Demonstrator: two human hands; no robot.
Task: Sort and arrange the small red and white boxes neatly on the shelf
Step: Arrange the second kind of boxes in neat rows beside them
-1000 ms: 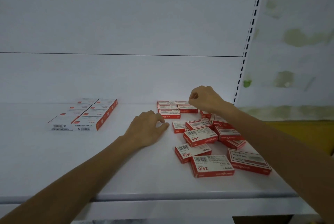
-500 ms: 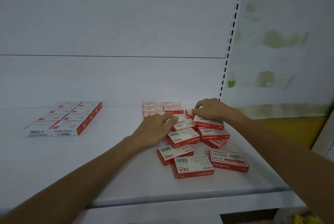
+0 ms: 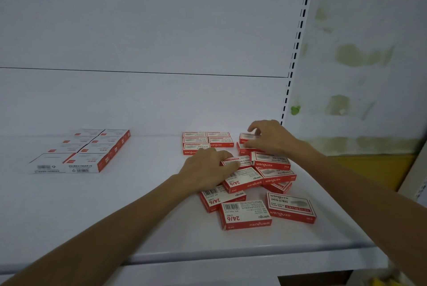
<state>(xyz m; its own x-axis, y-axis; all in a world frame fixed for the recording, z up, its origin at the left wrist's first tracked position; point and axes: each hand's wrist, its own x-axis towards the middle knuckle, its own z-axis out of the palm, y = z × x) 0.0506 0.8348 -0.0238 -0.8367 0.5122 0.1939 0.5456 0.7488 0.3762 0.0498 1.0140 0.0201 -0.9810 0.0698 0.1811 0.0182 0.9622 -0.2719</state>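
Several loose boxes [image 3: 245, 215] crowd shelf [image 3: 115, 216], white packs [image 3: 92, 149] far L

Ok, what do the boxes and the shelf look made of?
Boxes: probably thin printed cardboard with a slight sheen; crisp folded edges, printed barcodes and lettering. Shelf: likely white painted sheet metal, smooth and satin; its front edge rolls over and a slotted upright stands at its right. Coated board cannot be ruled out.
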